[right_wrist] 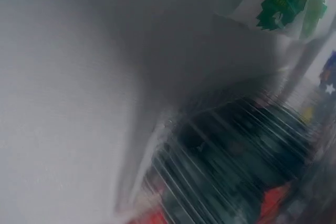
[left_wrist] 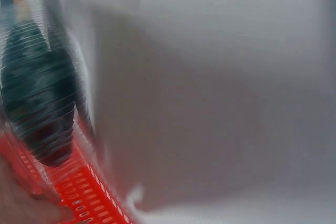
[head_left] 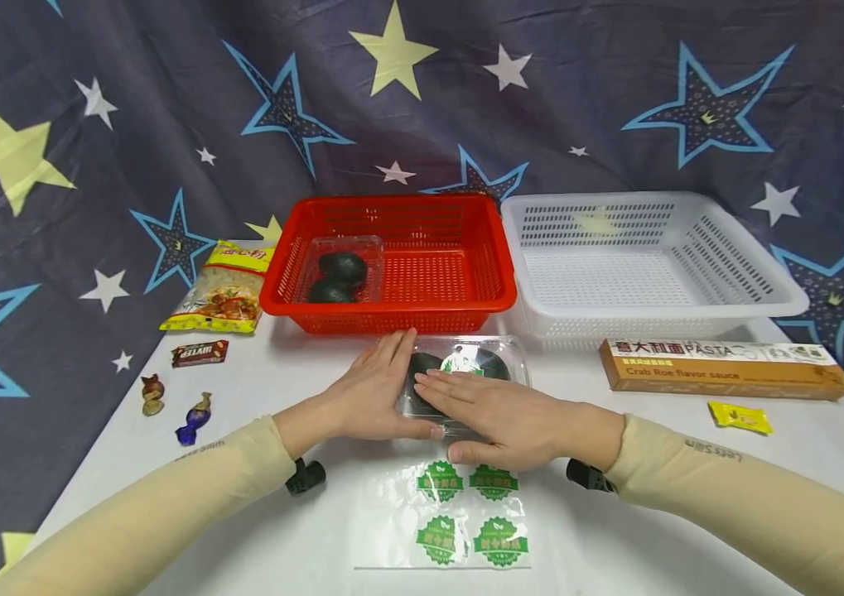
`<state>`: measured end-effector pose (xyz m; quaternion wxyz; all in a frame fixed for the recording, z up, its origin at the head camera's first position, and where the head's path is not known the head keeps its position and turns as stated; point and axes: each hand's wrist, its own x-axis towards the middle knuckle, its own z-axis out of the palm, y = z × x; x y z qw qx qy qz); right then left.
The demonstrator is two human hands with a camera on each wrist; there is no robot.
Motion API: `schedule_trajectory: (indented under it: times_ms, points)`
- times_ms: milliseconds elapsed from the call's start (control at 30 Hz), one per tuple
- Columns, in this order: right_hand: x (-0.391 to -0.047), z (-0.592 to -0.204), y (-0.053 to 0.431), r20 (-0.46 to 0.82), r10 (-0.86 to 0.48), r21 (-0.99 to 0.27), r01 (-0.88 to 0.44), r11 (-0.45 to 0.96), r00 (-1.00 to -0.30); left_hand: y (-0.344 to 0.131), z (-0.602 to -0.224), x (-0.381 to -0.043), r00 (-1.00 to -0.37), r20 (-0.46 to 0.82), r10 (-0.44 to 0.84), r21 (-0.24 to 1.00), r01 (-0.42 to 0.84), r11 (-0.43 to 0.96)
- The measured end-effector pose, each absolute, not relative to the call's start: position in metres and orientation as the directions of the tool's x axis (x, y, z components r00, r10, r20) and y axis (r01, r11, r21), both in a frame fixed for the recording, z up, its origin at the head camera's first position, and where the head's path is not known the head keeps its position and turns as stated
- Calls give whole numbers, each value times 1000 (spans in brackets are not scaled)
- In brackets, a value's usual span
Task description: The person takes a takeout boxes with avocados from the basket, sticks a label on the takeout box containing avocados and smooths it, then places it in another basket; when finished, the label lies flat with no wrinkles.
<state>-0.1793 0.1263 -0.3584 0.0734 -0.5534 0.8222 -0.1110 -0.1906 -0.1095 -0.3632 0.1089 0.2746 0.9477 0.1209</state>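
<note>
A clear plastic box (head_left: 517, 358) with dark green avocados (head_left: 494, 365) inside sits on the table, in front of the baskets. My left hand (head_left: 371, 396) rests along the box's left side, fingers extended. Across the lid lies my right hand (head_left: 513, 414), its straight fingers pressing on the top. A green and white sticker (head_left: 466, 361) shows on the lid, partly hidden by the fingers. Just nearer me is a clear sheet (head_left: 392, 530) of round green stickers. In the left wrist view, the avocado (left_wrist: 39, 87) shows through the ribbed box wall; the right wrist view is blurred.
Behind stand a red basket (head_left: 392, 319) with another avocado box (head_left: 369, 248) and a white basket (head_left: 660, 313). Left are a pasta bag (head_left: 224, 290), a red-brown bar (head_left: 200, 353) and two wrapped candies. A pasta box (head_left: 723, 371) and yellow packet (head_left: 740, 417) lie right.
</note>
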Motion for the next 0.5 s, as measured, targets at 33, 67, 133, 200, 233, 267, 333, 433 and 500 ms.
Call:
schedule_trajectory:
  times_ms: [33,67,133,200,233,267,333,433,500]
  points:
    - [-179,-358,126,-2,-922,-257,-891,374,-387,-109,-363,-191,-824,-135,550,291,498,817]
    - [-179,-358,127,1,-918,-250,-889,385,-398,-109,-363,-191,-824,-133,551,290,500,816]
    - [-179,-359,129,11,-910,-229,-887,401,-415,-109,-363,-191,-822,-126,555,289,505,813]
    - [-181,-360,132,26,-905,-198,-889,413,-426,-109,-363,-192,-821,-121,558,286,509,812]
    - [-182,-360,133,34,-903,-185,-891,415,-428,-109,-363,-192,-821,-122,558,284,510,812]
    - [-184,-361,135,36,-900,-177,-889,422,-434,-109,-363,-192,-822,-126,556,284,507,814]
    - [-186,-361,138,27,-894,-159,-885,438,-447,-109,-363,-192,-822,-129,555,288,505,814]
    - [-190,-361,142,21,-882,-137,-876,463,-470,-110,-363,-192,-823,-128,554,285,504,815]
    - [-191,-361,146,24,-873,-114,-869,482,-487,-110,-363,-192,-823,-125,554,284,506,815]
